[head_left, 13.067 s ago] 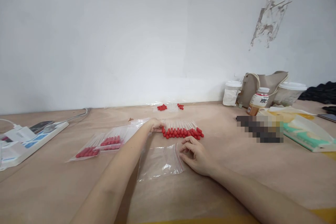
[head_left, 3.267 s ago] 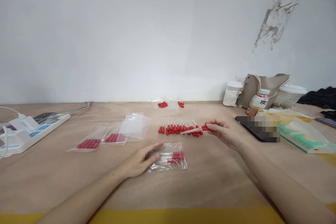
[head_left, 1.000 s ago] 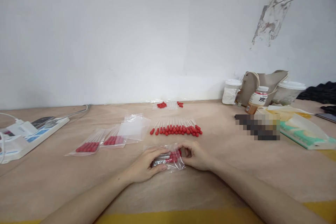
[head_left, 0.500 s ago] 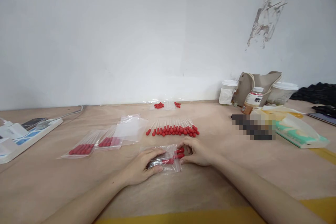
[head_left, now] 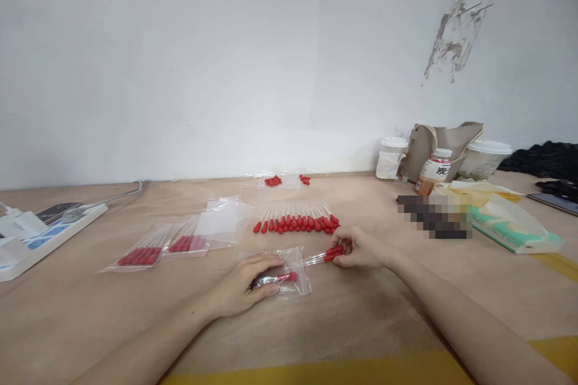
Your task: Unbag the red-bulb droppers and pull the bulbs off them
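My left hand (head_left: 246, 284) presses down on a clear zip bag (head_left: 289, 274) lying on the table, thumb and fingers pinching its left part. One red-bulbed dropper still shows inside the bag. My right hand (head_left: 361, 248) pinches the red bulbs of a couple of glass droppers (head_left: 326, 255) whose tips are still at the bag's mouth, right of the bag. Just behind lies a row of several loose red-bulbed droppers (head_left: 298, 222).
Two filled bags (head_left: 139, 252) and an empty bag (head_left: 226, 219) lie at the left. A power strip (head_left: 49, 234) sits far left. A small heap of red bulbs (head_left: 273, 180) is by the wall. Cups, a bottle (head_left: 433, 171), a tote and a tissue pack (head_left: 515, 222) stand right.
My right hand has moved right from the bag's mouth, drawing a couple of droppers partly out by their red bulbs. My left hand stays on the bag.
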The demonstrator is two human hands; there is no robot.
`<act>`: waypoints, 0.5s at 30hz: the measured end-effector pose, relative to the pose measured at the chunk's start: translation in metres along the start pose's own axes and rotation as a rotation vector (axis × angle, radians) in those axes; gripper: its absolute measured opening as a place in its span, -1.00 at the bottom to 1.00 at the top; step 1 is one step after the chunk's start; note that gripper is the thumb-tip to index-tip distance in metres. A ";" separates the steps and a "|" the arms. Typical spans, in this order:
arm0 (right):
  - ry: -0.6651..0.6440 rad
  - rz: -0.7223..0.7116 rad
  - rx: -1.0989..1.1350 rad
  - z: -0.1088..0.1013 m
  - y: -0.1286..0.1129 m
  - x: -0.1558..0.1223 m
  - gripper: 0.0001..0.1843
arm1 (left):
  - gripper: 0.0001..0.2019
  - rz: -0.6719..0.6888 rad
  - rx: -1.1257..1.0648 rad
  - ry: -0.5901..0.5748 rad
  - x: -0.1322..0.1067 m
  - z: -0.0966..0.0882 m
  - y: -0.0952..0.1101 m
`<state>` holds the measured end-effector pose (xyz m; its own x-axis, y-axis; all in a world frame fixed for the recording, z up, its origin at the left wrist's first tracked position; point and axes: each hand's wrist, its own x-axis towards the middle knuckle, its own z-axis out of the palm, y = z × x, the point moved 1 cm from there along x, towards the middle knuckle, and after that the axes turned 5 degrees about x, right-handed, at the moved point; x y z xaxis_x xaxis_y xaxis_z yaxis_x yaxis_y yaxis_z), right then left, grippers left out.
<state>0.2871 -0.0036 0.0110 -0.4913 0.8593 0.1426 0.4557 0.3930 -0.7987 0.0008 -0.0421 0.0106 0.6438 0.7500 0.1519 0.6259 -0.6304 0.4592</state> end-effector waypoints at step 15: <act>0.675 -0.006 0.603 0.043 -0.026 0.013 -0.63 | -0.75 -0.454 -0.847 0.143 0.052 -0.005 0.029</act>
<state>0.2369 -0.0168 0.0081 0.1341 0.9418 0.3084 -0.1047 0.3230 -0.9406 0.0502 -0.0206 0.0363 0.3248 0.9386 -0.1159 0.2415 0.0362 0.9697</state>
